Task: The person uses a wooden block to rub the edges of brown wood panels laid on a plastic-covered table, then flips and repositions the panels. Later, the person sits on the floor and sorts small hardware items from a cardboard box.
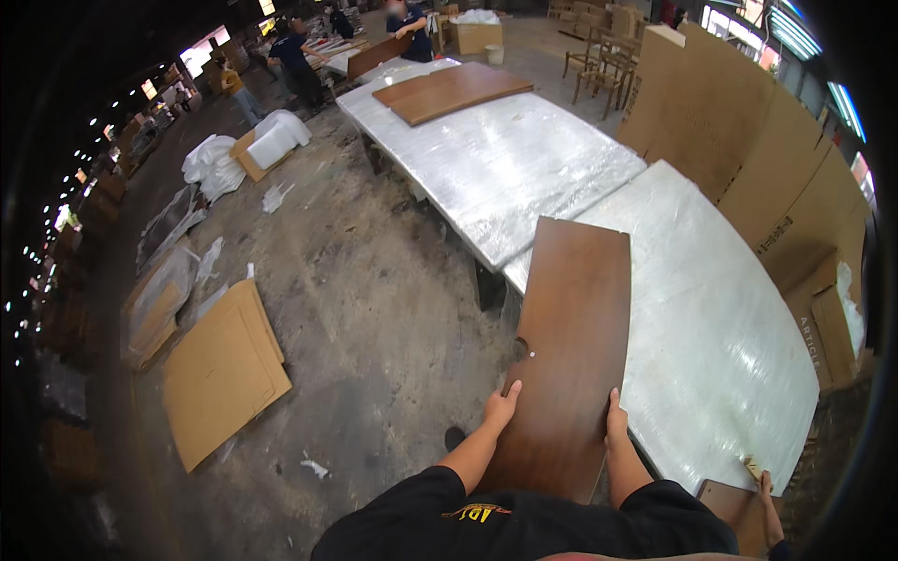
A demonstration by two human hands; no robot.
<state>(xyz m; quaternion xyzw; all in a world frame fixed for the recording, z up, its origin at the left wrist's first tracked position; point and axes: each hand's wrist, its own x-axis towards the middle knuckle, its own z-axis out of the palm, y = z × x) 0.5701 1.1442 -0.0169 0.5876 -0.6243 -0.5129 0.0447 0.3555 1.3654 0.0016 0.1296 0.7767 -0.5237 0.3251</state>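
Observation:
A long brown wooden panel (572,318) reaches from my body out over the near corner of a plastic-wrapped table. It has a small notch in its left edge and a small white spot beside the notch. My left hand (502,404) grips the panel's left edge, thumb on top and fingers hidden beneath. On the opposite edge my right hand (615,417) holds it the same way. The panel's far end overlaps the wrapped tabletop (711,318); whether it touches cannot be told.
Another brown panel (454,92) lies on the farther wrapped table (505,159). At lower right, another person's hand (766,483) is near a brush-like tool (752,466) and a brown board (739,510). Cardboard sheets (227,374) lie on the floor at left; tall cardboard (739,122) stands at right.

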